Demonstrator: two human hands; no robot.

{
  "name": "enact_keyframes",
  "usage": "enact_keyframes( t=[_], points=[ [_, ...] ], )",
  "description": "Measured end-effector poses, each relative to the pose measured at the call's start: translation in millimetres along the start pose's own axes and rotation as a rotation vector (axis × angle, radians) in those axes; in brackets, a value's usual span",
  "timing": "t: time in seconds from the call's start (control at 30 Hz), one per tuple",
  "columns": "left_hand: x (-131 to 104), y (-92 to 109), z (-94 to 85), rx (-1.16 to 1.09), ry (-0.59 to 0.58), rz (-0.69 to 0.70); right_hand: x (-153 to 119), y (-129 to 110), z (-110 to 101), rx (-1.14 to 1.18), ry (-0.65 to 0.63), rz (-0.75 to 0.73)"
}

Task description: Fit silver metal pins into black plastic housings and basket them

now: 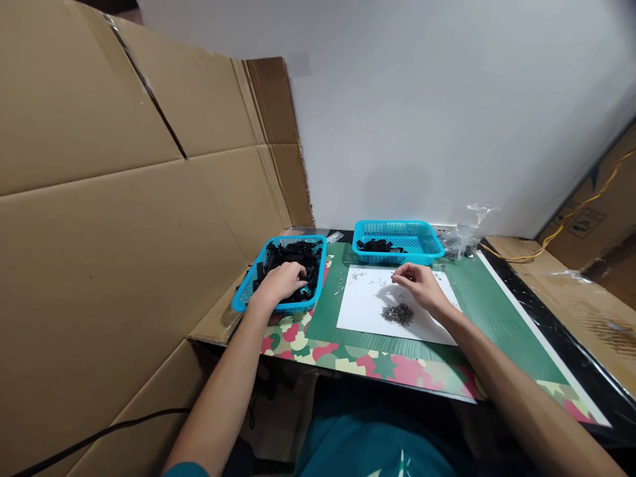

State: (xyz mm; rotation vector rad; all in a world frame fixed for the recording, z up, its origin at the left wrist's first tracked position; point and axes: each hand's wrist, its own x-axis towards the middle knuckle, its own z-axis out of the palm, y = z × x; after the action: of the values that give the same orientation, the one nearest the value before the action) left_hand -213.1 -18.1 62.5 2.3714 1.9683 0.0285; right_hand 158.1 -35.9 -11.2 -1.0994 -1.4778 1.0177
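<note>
My left hand (284,281) reaches into the left blue basket (242,296), over a heap of black parts (294,254). Its fingers are curled down among the parts, and what they touch is hidden. Above the white paper (358,311) is my right hand (416,281), thumb and fingertips pinched together on something too small to make out. A pile of small dark metal pieces (397,314) lies on the paper below it. More tiny pieces are scattered near the paper's upper left.
A second blue basket (422,252) with some black parts stands behind the paper. Clear plastic bags (460,242) lie at its right. Cardboard (218,199) rises on the left; a yellow cable (551,235) runs at the right.
</note>
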Motion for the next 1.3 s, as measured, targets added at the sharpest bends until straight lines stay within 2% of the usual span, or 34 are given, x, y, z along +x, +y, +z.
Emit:
enact_keyframes(
  t=[0.17,0.4,0.5,0.57,0.67,0.73,0.83,0.93,1.0,1.13,1.3],
  points=[
    [3,-3,3.3,-0.062,0.062,0.004,-2,-2,-5,0.078,0.01,0.063],
    [-14,-3,-8.4,-0.246,0.317,-0.001,-5,-4,-4,0.162,-0.062,0.14],
    [-23,5,-18.4,-0.412,0.431,-0.024,-4,-5,-2,0.192,-0.074,0.158],
    [-27,18,-24.6,-0.63,0.48,0.003,-3,-7,-1,0.206,-0.087,0.17],
    [-28,47,-29.7,-0.999,0.41,0.079,1,-10,2,0.211,-0.1,0.167],
    [-26,70,-27.6,-1.174,0.289,0.125,3,-12,6,0.217,-0.107,0.156],
    [-17,105,-13.3,-1.353,0.085,0.225,4,-12,10,0.184,-0.048,0.079],
    [-5,132,11.2,-1.381,-0.029,0.298,0,-8,10,0.097,0.011,-0.005],
    [6,144,29.0,-1.375,-0.011,0.306,-2,-4,7,0.075,0.039,-0.027],
    [30,154,58.2,-1.343,0.117,0.27,0,2,-1,0.082,0.106,-0.059],
    [39,164,78.6,-1.276,0.169,0.304,1,-3,-7,0.1,0.106,-0.082]
  ],
)
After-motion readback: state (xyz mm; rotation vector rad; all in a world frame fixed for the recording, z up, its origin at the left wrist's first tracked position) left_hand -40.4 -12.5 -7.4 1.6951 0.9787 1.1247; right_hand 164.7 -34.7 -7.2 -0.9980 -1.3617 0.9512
